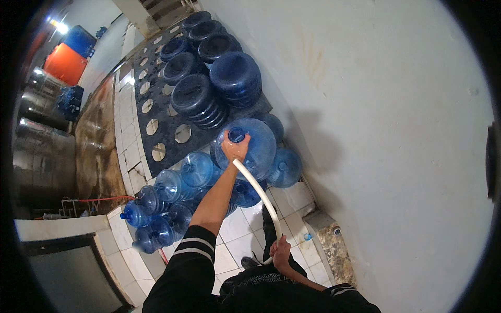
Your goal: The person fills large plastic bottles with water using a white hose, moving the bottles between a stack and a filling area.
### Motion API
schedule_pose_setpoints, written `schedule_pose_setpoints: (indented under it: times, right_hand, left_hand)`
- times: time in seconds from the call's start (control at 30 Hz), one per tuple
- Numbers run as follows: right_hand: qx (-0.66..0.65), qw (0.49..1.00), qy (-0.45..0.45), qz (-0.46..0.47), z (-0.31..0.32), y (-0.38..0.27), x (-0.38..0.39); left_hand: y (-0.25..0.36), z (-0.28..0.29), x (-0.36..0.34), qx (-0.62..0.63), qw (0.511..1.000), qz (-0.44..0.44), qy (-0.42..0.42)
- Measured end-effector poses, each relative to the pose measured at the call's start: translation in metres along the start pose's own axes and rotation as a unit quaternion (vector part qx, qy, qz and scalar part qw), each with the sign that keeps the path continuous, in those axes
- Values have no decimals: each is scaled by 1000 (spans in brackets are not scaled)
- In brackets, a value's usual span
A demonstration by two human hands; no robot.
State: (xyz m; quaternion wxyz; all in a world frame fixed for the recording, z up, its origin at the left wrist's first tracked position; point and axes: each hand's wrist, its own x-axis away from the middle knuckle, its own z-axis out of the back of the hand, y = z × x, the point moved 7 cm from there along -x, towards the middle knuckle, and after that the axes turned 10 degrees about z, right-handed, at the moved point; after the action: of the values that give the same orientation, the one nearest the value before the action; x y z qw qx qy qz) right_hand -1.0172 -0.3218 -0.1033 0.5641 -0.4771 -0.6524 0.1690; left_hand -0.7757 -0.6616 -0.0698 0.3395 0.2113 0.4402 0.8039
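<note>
Left hand [236, 148] closes around the neck of a raised blue water jug [250, 148]. Right hand [281, 252] wraps the white hose [259, 194], which runs up to the jug's mouth.

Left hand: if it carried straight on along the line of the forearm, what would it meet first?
The left hand already grips the neck of a large blue water jug, with a white hose running to it. Straight on, it would press into that jug; beyond it stand the upturned dark blue jugs, though depth is unclear.
</note>
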Motion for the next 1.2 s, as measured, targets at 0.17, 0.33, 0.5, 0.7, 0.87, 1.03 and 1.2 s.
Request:
schedule_pose_setpoints:
  times: [0.17, 0.33, 0.5, 0.7, 0.87, 1.03, 1.2]
  right_hand:
    - [2, 996, -78, 30, -9, -3, 10]
    - [-9, 993, -117, -9, -18, 4, 30]
    - [35, 978, -206, 23, -37, 12, 68]
    - [112, 939, -322, 43, -57, 34, 150]
    - [184, 846, -490, 103, -81, 56, 240]
    - [277, 741, -591, 160, -108, 96, 337]
    - [328, 610, -682, 235, -143, 129, 434]
  left_hand:
    - [44, 70, 3, 71, 992, -78, 71]
    - [84, 189, 22, 181, 970, -114, 114]
    - [71, 331, 64, 245, 938, -124, 211]
    - [0, 530, 183, 160, 903, -105, 385]
    - [-90, 657, 326, 71, 856, -48, 509]
    - [-191, 744, 475, 38, 805, 1, 592]
    - [-260, 808, 618, -35, 740, 96, 665]
